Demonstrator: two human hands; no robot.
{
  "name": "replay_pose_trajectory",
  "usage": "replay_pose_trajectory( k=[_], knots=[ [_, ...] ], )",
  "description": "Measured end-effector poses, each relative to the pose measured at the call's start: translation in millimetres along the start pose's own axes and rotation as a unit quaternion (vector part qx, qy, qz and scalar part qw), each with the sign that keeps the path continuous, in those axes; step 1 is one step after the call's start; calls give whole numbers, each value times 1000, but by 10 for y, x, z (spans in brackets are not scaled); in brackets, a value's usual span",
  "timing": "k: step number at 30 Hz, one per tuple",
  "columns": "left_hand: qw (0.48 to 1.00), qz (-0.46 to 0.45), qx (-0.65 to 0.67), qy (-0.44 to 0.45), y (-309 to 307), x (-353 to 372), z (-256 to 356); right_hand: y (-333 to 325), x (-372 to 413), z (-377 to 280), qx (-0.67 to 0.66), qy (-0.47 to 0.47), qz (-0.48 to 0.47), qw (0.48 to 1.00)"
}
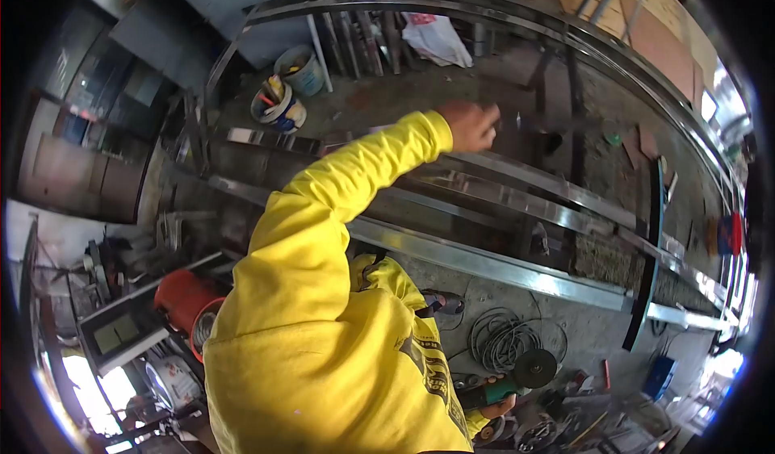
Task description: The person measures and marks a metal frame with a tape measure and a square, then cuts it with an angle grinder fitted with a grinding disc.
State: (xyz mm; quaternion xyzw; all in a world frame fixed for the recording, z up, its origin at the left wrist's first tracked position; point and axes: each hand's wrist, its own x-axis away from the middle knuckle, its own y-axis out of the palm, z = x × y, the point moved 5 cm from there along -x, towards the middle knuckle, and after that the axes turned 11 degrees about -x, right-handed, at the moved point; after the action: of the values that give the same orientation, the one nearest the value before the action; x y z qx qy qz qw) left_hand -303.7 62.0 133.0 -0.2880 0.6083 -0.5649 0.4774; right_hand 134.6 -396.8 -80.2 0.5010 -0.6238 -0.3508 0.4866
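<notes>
My left hand point(472, 127) reaches out in a yellow sleeve above the long metal bars point(517, 200), fingers curled together; whatever they hold, if anything, is too small and blurred to tell. Low in the view, my right hand point(499, 405) is wrapped round the body of a green angle grinder point(499, 391). The grinder's dark round disc point(534, 368) points up and to the right, away from the bars. A wide shiny metal beam point(500, 262) runs across in front of my body.
Two buckets point(300, 71) point(278, 107) stand beyond the bars, the nearer with tools in it. A coiled cable point(500, 339) lies on the floor by my foot. An orange-red cylinder point(190, 305) is at the left. A dark crosspiece point(646, 292) crosses the bars at the right.
</notes>
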Motion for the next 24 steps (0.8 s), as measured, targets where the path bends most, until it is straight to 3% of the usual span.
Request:
replay_pose_trajectory(
  k=[2, 3, 5, 6, 9, 12, 15, 18, 19, 20, 24],
  knots=[
    [994, 64, -34, -83, -257, 121, -778, 181, -135, 124, 17, 12, -17, 1000],
    [991, 83, 13, -102, -354, 188, -1245, 276, -165, 219, 24, 12, -20, 999],
    [973, 80, -38, -213, -585, 318, -2165, 475, -207, 423, 42, 11, -24, 999],
    [967, 157, -6, -201, -648, 399, -2656, 588, -237, 548, 51, 11, -26, 998],
    [920, 277, 4, -276, -724, 624, -4063, 975, -326, 1171, 49, -6, -55, 997],
    [886, 179, 96, -417, -311, 758, -5026, 1245, -275, 1815, 15, -31, -4, 999],
    [888, 267, 44, -372, 17, 809, -5448, 1531, -242, 2320, -12, -57, 34, 998],
    [879, 213, 94, -417, 143, 739, -5174, 1750, -236, 2649, 30, -56, 0, 998],
    [895, 209, 96, -382, 322, 693, -5208, 1501, -90, 2578, 41, -46, 27, 998],
    [891, 128, 119, -419, 348, 694, -5093, 1581, -60, 2614, 47, -49, 42, 997],
    [889, 144, 146, -409, 911, 567, -5093, 1847, -109, 2933, 63, -91, 100, 989]
  ],
)
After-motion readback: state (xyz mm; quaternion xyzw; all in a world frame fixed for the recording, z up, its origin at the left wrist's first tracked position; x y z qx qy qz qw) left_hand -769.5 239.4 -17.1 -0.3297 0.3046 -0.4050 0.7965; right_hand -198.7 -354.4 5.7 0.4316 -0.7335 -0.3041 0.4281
